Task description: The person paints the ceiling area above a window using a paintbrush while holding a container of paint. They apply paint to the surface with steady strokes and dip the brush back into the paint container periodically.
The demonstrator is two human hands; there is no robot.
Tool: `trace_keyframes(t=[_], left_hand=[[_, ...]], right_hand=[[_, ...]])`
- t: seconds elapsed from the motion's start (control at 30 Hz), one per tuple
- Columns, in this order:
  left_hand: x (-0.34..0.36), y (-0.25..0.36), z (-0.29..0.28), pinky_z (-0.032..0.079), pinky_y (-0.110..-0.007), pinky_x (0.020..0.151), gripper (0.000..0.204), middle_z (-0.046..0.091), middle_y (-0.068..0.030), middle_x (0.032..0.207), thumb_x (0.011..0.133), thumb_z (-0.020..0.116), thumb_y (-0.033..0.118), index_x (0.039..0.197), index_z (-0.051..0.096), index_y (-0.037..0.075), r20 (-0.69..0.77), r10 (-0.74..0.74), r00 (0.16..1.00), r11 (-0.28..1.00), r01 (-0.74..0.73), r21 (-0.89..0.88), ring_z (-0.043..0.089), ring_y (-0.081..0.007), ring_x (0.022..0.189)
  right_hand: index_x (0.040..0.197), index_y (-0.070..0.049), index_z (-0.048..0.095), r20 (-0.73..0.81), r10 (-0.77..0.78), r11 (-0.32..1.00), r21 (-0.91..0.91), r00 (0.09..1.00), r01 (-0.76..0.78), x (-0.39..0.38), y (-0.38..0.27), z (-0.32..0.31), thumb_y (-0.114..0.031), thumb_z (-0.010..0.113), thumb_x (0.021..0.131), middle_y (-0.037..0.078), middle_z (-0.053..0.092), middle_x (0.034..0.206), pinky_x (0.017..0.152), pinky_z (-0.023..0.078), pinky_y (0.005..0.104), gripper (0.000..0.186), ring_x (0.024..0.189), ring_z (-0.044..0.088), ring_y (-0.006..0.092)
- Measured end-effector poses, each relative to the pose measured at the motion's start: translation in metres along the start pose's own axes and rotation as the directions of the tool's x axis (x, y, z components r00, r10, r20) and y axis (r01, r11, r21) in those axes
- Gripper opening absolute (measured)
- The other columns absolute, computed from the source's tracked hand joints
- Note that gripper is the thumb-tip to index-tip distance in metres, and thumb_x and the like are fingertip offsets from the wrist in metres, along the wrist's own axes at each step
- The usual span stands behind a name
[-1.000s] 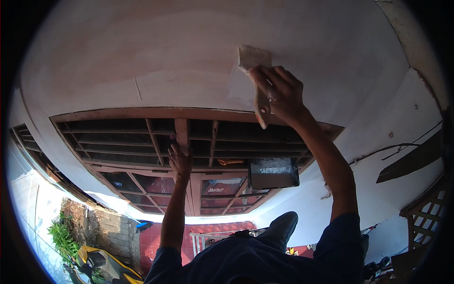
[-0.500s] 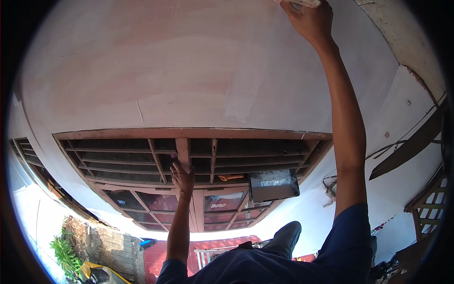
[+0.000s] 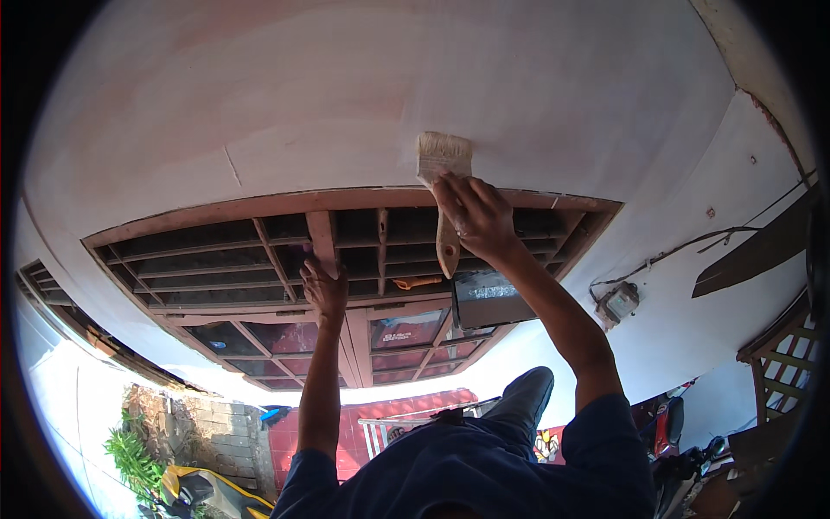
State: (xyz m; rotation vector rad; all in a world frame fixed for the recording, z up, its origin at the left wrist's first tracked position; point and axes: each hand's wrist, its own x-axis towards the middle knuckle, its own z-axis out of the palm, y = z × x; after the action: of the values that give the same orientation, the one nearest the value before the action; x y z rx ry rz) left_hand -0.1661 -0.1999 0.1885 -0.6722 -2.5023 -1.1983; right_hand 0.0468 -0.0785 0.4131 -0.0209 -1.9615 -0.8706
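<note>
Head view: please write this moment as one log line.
left hand: on post | right hand: holds brush at wall | tray: partly hidden

Left forearm (image 3: 322,381) stands near vertical, left of centre; left hand (image 3: 325,292) tops it, fingers curled. Right elbow (image 3: 598,368) bends at lower right; right forearm (image 3: 553,307) slants up-left to right hand (image 3: 477,216), near frame centre, fingers gripping.

White block lettering (image 3: 397,336) in two short lines stands on a reddish glass pane (image 3: 425,326). Small pale-blue mark (image 3: 218,344) on far-left pane: illegible.
</note>
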Motion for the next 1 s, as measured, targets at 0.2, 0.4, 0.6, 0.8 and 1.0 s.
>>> trace_keyframes(t=[0.2, 0.4, 0.6, 0.8, 1.0], left_hand=[[0.0, -0.002, -0.002, 0.046, -0.051, 0.076, 0.068, 0.05, -0.028, 0.1, 0.073, 0.07, 0.032, 0.12, 0.037, -0.006, -0.019, 0.018, 1.0, 1.0, -0.018, -0.014, 0.054, -0.0457, 0.091], [-0.003, 0.01, -0.009, 0.046, -0.051, 0.077, 0.061, 0.05, -0.0278, 0.1, 0.074, 0.07, 0.03, 0.114, 0.038, -0.003, -0.031, 0.019, 0.999, 0.999, -0.02, -0.034, 0.054, -0.046, 0.092], [-0.002, 0.0, 0.001, 0.046, -0.05, 0.079, 0.07, 0.05, -0.028, 0.104, 0.074, 0.069, 0.034, 0.122, 0.038, -0.007, -0.038, 0.008, 0.999, 1.0, -0.008, 0.007, 0.054, -0.0447, 0.096], [0.0, -0.004, 0.003, 0.046, -0.049, 0.081, 0.074, 0.05, -0.028, 0.106, 0.075, 0.069, 0.036, 0.126, 0.037, -0.008, -0.025, -0.002, 1.0, 1.0, 0.002, 0.009, 0.055, -0.0439, 0.097], [-0.002, 0.008, -0.007, 0.046, -0.051, 0.078, 0.062, 0.049, -0.0268, 0.102, 0.074, 0.07, 0.031, 0.116, 0.04, -0.003, 0.032, -0.047, 0.998, 0.998, 0.049, -0.043, 0.054, -0.0449, 0.095]], right_hand=[[0.106, -0.008, 0.06, 0.092, 0.065, 0.965, 0.246, 0.994, -0.086, -0.019, -0.019, -0.016, -0.01, 0.073, 0.068, 0.006, 0.065, 0.1, 0.066, 0.054, 0.0295, 0.04, 0.08, 0.062, 0.0203], [0.102, -0.008, 0.061, 0.074, 0.244, 0.852, 0.459, 0.967, -0.251, -0.02, 0.014, -0.027, 0.0, 0.073, 0.071, 0.007, 0.066, 0.09, 0.068, 0.054, 0.0296, 0.034, 0.076, 0.064, 0.0213], [0.097, -0.011, 0.062, 0.143, 0.225, 0.833, 0.486, 0.964, -0.266, -0.026, 0.004, -0.022, -0.008, 0.072, 0.068, 0.006, 0.066, 0.087, 0.065, 0.056, 0.0329, 0.032, 0.08, 0.064, 0.0216], [0.097, -0.012, 0.062, 0.161, 0.159, 0.831, 0.511, 0.974, -0.22, -0.005, 0.005, -0.009, -0.006, 0.074, 0.063, 0.003, 0.067, 0.088, 0.067, 0.055, 0.0317, 0.037, 0.08, 0.064, 0.0209], [0.098, -0.008, 0.064, -0.004, 0.17, 0.856, 0.497, 0.985, -0.145, 0.027, 0.032, -0.019, -0.001, 0.073, 0.072, 0.005, 0.067, 0.087, 0.063, 0.052, 0.0283, 0.028, 0.073, 0.063, 0.019]])
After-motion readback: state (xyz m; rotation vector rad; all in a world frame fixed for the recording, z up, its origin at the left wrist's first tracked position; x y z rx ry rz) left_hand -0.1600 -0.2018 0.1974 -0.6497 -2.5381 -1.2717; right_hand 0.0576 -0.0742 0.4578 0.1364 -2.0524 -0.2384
